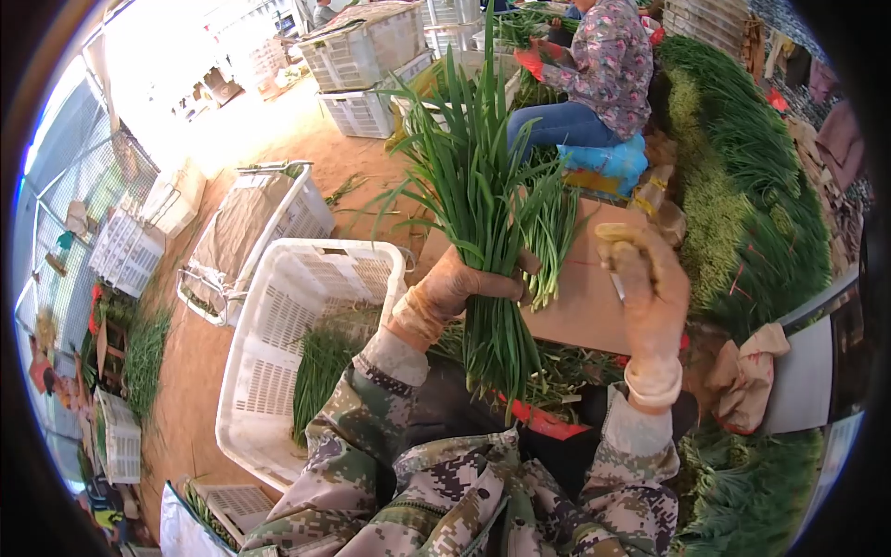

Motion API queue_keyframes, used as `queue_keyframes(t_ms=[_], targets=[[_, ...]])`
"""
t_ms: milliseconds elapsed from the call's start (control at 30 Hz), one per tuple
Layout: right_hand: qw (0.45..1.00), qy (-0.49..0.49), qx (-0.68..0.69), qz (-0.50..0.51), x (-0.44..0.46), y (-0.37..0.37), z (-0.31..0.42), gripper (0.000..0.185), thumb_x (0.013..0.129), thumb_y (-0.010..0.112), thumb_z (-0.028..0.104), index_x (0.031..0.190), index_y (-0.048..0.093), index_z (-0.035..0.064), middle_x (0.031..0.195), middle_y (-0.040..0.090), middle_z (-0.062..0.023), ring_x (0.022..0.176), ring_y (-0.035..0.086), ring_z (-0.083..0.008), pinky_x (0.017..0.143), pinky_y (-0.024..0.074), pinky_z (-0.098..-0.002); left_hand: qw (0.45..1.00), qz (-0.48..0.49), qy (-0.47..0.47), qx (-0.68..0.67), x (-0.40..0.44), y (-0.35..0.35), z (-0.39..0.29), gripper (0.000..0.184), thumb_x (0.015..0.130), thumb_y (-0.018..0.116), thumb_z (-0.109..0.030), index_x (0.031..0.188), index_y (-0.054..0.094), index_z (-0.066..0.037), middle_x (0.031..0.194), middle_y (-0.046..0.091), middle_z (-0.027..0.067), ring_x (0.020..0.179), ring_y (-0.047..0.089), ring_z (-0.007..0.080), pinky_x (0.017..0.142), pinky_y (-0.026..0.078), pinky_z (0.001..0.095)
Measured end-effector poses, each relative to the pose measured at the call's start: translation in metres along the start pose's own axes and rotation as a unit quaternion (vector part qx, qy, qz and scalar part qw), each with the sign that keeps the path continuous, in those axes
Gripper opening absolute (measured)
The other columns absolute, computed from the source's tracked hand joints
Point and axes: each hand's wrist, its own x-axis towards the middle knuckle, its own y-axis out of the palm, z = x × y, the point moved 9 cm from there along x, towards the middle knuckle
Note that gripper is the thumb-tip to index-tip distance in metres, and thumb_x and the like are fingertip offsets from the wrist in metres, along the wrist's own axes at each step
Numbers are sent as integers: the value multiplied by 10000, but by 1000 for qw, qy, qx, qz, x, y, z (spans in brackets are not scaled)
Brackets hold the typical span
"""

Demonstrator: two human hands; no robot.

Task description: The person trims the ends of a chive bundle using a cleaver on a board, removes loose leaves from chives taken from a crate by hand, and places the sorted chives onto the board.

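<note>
A thick bunch of long green leafy stalks (478, 204) stands upright in my gloved left hand (473, 281), whose fingers wrap round its middle. The cut ends hang down over my lap. To the right of the bunch, my gloved right hand (645, 278) is raised over a brown board (587, 311), apart from the bunch. Its fingers are bent, with a small pale thing by them that I cannot make out. A smaller bunch of greens (549, 237) lies on the board, partly behind the bunch in my left hand.
A white crate (246, 357) with some greens inside stands at my left, a paper-covered crate (243, 227) beyond it. Stacked crates (362, 60) are ahead. A person in a flowered top (608, 70) sits ahead right. Heaped greens (752, 176) line the right side.
</note>
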Motion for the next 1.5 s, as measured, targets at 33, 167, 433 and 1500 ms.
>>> queue_keyframes(t_ms=[33, 167, 433, 1500], targets=[[1000, 1, -1, -3, 0, -2, 18, 304, 900, 709, 193, 1161, 648, 50, 1054, 671, -91, 867, 640, -133, 717, 511, -255, 1000, 10, -3, 0, 1, 1, 3, 381, 656, 772, 18, 1019, 661, 31, 865, 676, 97, 785, 675, 222, 733, 560, 344], [956, -202, -212, 0, -6, 35, 85, 322, 872, 721, 303, 1073, 655, 60, 892, 668, -78, 792, 648, -209, 688, 506, -341, 998, 52, 11, 21, 8, 1, 15, 402, 660, 789, 56, 1035, 651, 14, 903, 675, 67, 812, 675, 196, 739, 579, 331], [984, -96, 53, 142, 20, 60, 50, 235, 954, 605, 261, 956, 631, 27, 695, 599, -57, 587, 569, -196, 521, 428, -319, 998, 11, -41, -48, -7, 14, 16, 438, 673, 779, 94, 1072, 625, -3, 923, 667, 63, 798, 676, 214, 663, 584, 336], [957, 236, 152, 72, -129, 66, -139, 450, 906, 725, 198, 1274, 574, -13, 1111, 648, -68, 974, 588, -130, 881, 491, -285, 874, -301, 149, -351, -68, -196, 102, 148, 909, 613, -81, 1002, 651, 28, 943, 693, 117, 910, 668, 241, 893, 545, 378]])
